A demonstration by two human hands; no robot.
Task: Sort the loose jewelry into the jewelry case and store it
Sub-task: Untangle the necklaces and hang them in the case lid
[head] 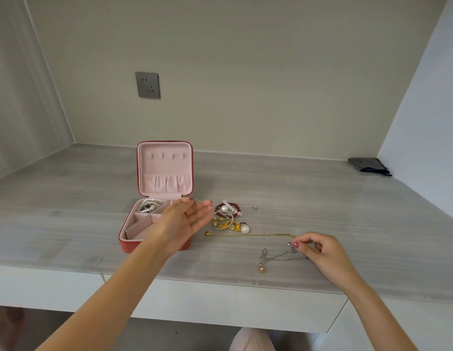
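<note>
A red jewelry case (130, 245) with pink lining stands open on the grey counter, its lid upright. A pearl strand (147, 205) lies in its back left compartment. My left hand (183, 221) hovers palm up over the case's right side, fingers spread, with a thin silver chain (201, 203) at its fingertips. To the right lies a pile of loose jewelry (226, 217): red beads, white pearls, gold pieces. A gold chain (250, 235) stretches in front of it. My right hand (319, 252) pinches a silver necklace (276, 258) with a gold pendant.
A small gold earring (256, 207) lies alone right of the pile. A dark pouch (368, 165) sits at the far right corner by the wall. A wall socket (147, 85) is above the case. The counter's front edge (220, 282) runs below my hands.
</note>
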